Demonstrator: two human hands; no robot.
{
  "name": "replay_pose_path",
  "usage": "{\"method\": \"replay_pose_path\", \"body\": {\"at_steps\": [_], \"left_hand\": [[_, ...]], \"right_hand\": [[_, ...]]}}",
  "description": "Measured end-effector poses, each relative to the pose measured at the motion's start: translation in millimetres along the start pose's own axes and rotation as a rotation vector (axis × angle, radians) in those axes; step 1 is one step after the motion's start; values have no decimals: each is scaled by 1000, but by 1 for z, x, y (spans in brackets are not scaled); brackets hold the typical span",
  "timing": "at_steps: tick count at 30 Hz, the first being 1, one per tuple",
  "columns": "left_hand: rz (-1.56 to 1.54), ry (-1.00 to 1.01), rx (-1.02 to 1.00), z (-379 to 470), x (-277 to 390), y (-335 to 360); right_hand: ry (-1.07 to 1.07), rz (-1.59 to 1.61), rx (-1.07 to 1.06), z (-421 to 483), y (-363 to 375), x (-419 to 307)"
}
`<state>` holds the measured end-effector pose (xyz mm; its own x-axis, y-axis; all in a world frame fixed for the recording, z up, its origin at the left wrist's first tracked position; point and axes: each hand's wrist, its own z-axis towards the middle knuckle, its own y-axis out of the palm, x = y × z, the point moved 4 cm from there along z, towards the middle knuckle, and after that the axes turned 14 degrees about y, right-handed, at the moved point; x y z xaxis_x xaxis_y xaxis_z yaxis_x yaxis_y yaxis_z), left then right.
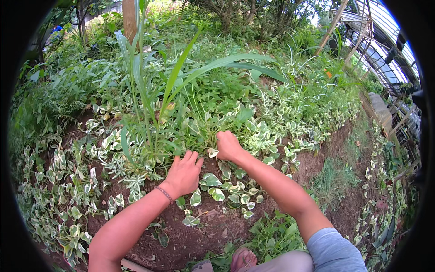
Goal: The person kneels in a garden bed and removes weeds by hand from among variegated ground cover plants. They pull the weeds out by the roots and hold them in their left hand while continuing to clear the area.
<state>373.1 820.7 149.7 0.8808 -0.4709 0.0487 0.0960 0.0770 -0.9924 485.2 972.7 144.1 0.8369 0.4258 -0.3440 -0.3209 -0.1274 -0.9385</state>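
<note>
My left hand [185, 173], with a beaded bracelet at the wrist, reaches into low green plants beside the tall grass stalks [146, 102]. Its fingers are spread and partly hidden by leaves; whether they touch a stem cannot be told. To its right, my right hand [228, 145] is closed into a fist around thin green weed stems [212, 134]. Variegated green-and-white leaves [210, 180] grow from the brown soil [204, 234] just below both hands. One pale leaf [213, 153] lies against the right hand's fingers.
A wooden post [129, 20] rises behind the tall grass. Shrubs [234, 13] stand at the back. At the right are a slanted pole [332, 27] and a framed roof structure [384, 40]. My bare foot [245, 258] rests near cut or growing weeds [278, 234] at the bottom.
</note>
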Motion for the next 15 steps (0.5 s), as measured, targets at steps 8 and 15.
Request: {"method": "replay_pose_path", "body": {"at_steps": [8,15], "left_hand": [[-3,6,29,-2,1,1],[128,10,-48,10,5,1]], "right_hand": [[285,313,-17,6,11,34],[194,343,-112,11,16,50]]}}
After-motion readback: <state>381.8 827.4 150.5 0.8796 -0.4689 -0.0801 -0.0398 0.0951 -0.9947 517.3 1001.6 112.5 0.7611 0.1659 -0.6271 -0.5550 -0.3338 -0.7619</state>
